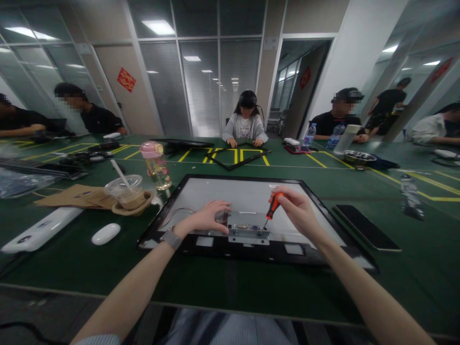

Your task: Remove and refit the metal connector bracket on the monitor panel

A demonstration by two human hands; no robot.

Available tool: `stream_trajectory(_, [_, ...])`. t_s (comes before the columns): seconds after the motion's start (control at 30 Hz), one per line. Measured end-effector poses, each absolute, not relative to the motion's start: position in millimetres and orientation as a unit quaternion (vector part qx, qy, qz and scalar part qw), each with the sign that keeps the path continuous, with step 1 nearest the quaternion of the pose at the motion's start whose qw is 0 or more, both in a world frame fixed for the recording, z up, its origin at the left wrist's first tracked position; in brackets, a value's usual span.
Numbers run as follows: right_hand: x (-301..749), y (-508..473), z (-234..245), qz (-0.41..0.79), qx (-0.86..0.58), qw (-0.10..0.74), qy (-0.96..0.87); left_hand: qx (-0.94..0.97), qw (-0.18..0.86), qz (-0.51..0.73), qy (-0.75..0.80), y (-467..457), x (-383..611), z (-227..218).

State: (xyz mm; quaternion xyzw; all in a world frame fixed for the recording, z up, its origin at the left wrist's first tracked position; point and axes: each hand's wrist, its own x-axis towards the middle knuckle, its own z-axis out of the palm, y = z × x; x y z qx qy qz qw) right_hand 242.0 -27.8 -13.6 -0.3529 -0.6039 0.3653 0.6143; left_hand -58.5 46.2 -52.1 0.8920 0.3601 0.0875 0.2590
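A monitor panel (251,194) lies face down on the green table, its grey metal back up inside a black frame. A small metal circuit-board cover (247,230) with connector ports sits near its front edge. My left hand (210,216) rests on the cover's left end, fingers curled round a small dark round thing I cannot make out. My right hand (296,208) grips an orange-and-black screwdriver (272,208), tip down on the cover's right side. A watch is on my left wrist.
Left of the panel stand a plastic cup with a straw (125,191), a pink-lidded bottle (156,165), a white mouse (105,234) and a white power strip (39,230). A phone (364,226) lies to the right. Other people sit around the table; one opposite holds a black frame (240,158).
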Motion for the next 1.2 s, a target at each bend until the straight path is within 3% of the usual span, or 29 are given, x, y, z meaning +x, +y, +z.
stream_trajectory(0.2, [236.4,-32.5,-6.3,0.458,-0.296,0.593,-0.592,0.892,0.258,0.084,0.361,46.5,-59.5,-52.5])
stream_trajectory(0.47, [238.6,-31.4,-6.2,0.393,-0.325,0.616,-0.601,0.892,0.262,0.084,0.358,48.0,-60.7,-54.3])
stream_trajectory(0.7, [234.6,-33.6,-4.6,0.478,-0.289,0.589,-0.584,0.893,0.255,0.089,0.360,48.6,-59.4,-55.8])
stream_trajectory(1.0, [236.9,-36.0,-2.5,0.431,-0.297,0.591,-0.614,0.894,0.257,0.090,0.357,49.4,-60.3,-57.0])
stream_trajectory(1.2, [236.8,-34.2,-2.4,0.492,-0.284,0.579,-0.585,0.893,0.256,0.087,0.360,46.8,-59.1,-52.4])
